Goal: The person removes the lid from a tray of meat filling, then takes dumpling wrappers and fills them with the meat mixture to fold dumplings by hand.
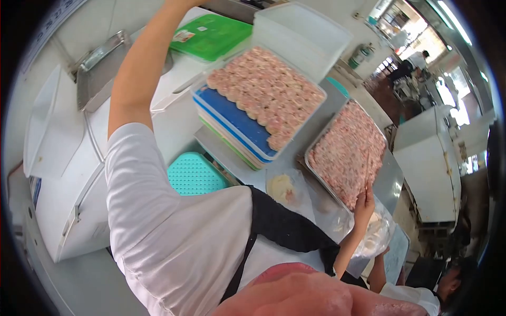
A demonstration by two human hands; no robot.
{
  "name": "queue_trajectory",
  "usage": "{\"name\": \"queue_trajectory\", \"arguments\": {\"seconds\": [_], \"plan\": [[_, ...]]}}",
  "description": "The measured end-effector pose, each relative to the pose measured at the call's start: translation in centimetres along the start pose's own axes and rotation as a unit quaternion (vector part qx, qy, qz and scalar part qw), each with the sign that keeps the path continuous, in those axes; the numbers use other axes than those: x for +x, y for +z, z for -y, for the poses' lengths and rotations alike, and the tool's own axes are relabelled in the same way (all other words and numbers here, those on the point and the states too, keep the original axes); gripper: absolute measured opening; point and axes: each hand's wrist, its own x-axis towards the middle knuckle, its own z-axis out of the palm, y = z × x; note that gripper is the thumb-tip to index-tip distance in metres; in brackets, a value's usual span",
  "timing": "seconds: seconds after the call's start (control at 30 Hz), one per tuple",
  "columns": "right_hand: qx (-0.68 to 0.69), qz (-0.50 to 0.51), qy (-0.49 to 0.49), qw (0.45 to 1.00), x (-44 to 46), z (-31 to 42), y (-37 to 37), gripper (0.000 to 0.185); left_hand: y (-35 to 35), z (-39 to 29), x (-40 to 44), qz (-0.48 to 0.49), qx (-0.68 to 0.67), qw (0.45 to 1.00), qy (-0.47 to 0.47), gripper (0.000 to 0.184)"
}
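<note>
My left arm reaches to the top edge, where only the edge of my left hand [184, 2] shows, its fingers out of frame. At a metal tray [329, 190] of minced meat [348, 150], my right hand [363, 204] touches the near corner, its fingers pressed together; what they hold, if anything, is hidden. Left of that tray, rows of round meat-topped pieces [266, 89] cover much of a blue sheet [232, 116] in a clear container on a stack. A pale lump [280, 187] lies on plastic near the stack.
Beyond the stack are a green lid [211, 37] and an upright clear box [300, 37]. A turquoise perforated basket [195, 175] sits near my left sleeve. Clear plastic bags [377, 234] lie beside my right wrist. A co-worker [448, 284] is at lower right; another person [416, 62] is farther back.
</note>
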Motion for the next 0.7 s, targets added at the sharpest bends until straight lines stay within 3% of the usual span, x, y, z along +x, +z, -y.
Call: {"name": "queue_trajectory", "arguments": {"seconds": [0.07,0.1,0.17,0.27,0.3,0.37,0.5,0.57,0.7], "plan": [[0.035,-0.003,0.022,0.999,1.4,1.2,1.0,0.043,0.4,7.5,-2.3,-0.088,0.109,0.987,0.074,0.061],[0.019,-0.041,-0.061,0.997,2.4,0.3,2.0,0.043,0.2,11.1,-2.8,-0.087,0.115,0.987,0.070,0.061],[0.060,-0.030,-0.050,0.996,3.2,1.6,3.2,0.043,-0.1,18.7,-3.6,-0.061,0.165,0.983,-0.058,0.069],[0.079,-0.009,-0.050,0.996,4.2,3.0,4.5,0.044,-0.8,28.1,-7.7,-0.088,0.268,0.954,-0.103,0.063],[0.086,-0.004,-0.049,0.995,4.7,3.3,5.6,0.044,-2.5,29.5,-9.3,-0.086,0.276,0.951,-0.112,0.063],[0.069,0.005,-0.028,0.997,4.7,3.6,6.0,0.044,-5.0,31.3,-10.8,0.007,0.294,0.931,-0.216,0.074],[0.061,-0.004,-0.053,0.997,5.3,3.5,7.7,0.044,-4.2,32.6,-12.7,0.034,0.357,0.896,-0.262,0.077],[0.086,0.030,0.020,0.996,5.3,4.7,7.7,0.042,-3.0,31.2,-12.5,0.032,0.401,0.866,-0.298,0.074],[0.059,0.015,0.006,0.998,5.7,4.6,8.7,0.042,0.6,30.5,-10.5,0.044,0.464,0.819,-0.335,0.070]]}}
